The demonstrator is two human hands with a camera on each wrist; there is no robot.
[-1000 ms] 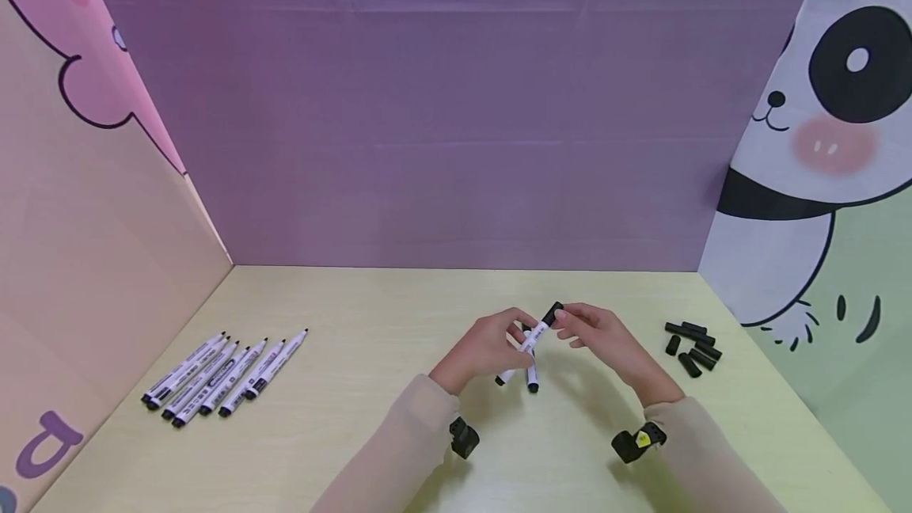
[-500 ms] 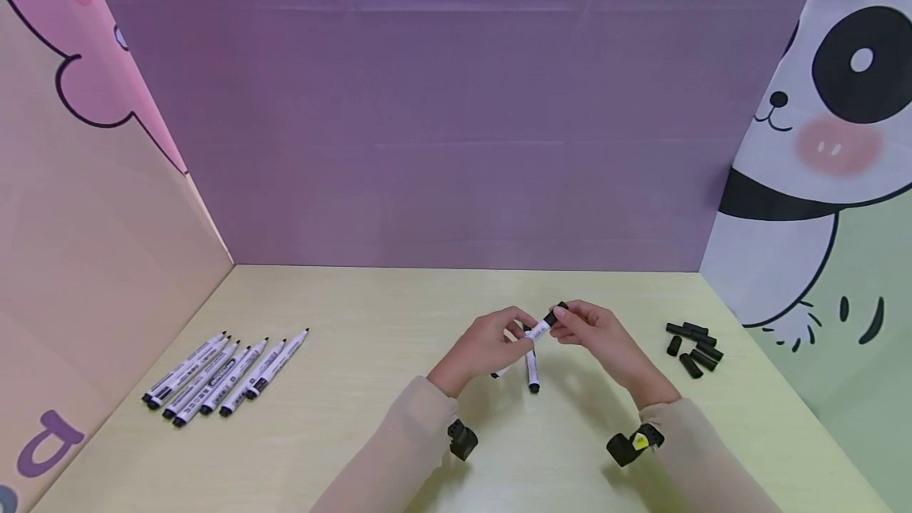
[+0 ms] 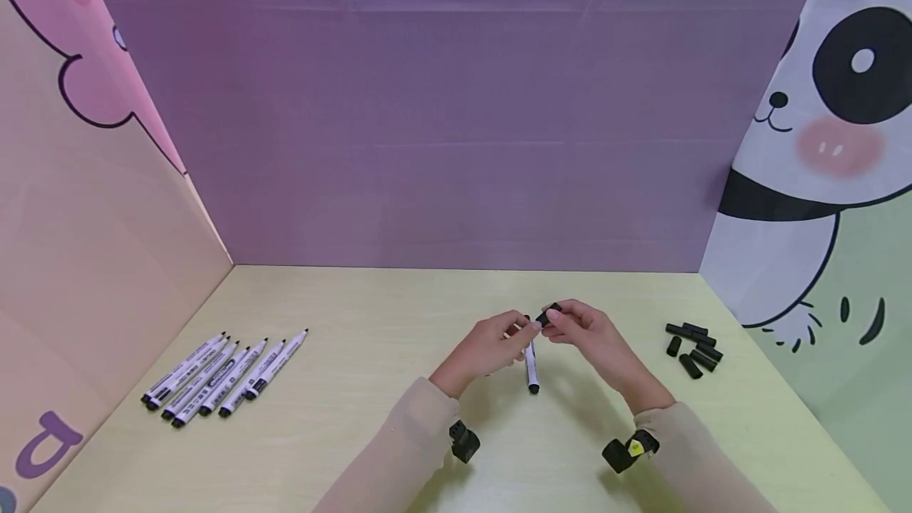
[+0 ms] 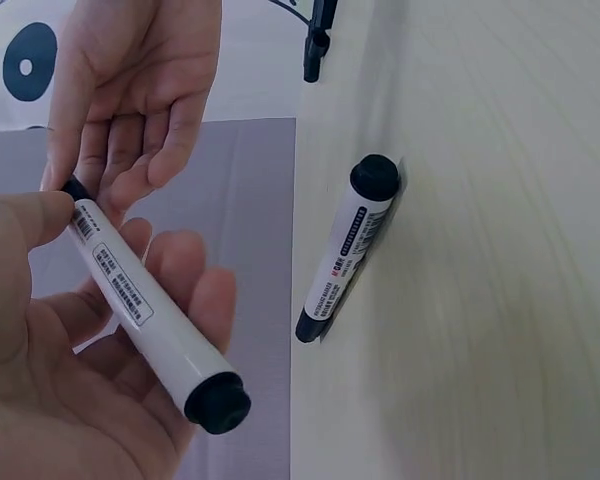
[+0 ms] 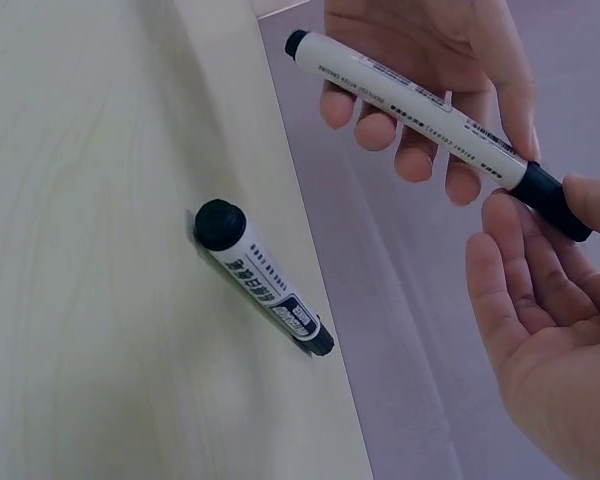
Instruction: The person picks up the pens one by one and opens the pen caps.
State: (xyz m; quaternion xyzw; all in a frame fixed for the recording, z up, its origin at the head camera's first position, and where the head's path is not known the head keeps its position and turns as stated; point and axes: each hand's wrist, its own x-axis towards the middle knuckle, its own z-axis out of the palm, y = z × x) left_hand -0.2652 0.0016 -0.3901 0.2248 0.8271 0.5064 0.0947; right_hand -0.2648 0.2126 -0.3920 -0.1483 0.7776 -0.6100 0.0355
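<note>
A white-barrelled marker (image 5: 410, 110) lies across the fingers of my left hand (image 3: 492, 343), its thumb pressed near the capped end. My right hand (image 3: 580, 331) pinches the black cap (image 5: 550, 200) at that end between thumb and fingers. In the right wrist view, cap and barrel meet in one line. From the head view, the left hand hides most of the barrel. Below the hands, a second marker (image 3: 532, 369) rests on the table, black at both ends; in the left wrist view this marker (image 4: 345, 250) lies apart from both hands.
Several markers (image 3: 221, 378) with thin dark tips lie side by side at the table's left. Several loose black caps (image 3: 701, 359) are grouped at the right. A purple panel (image 3: 463, 125) stands behind the table (image 3: 370, 307), with printed walls on both sides.
The right hand has shifted slightly left toward the left hand. The left thumb has slid up toward the cap, and the held barrel has gone out of sight in the head view.
</note>
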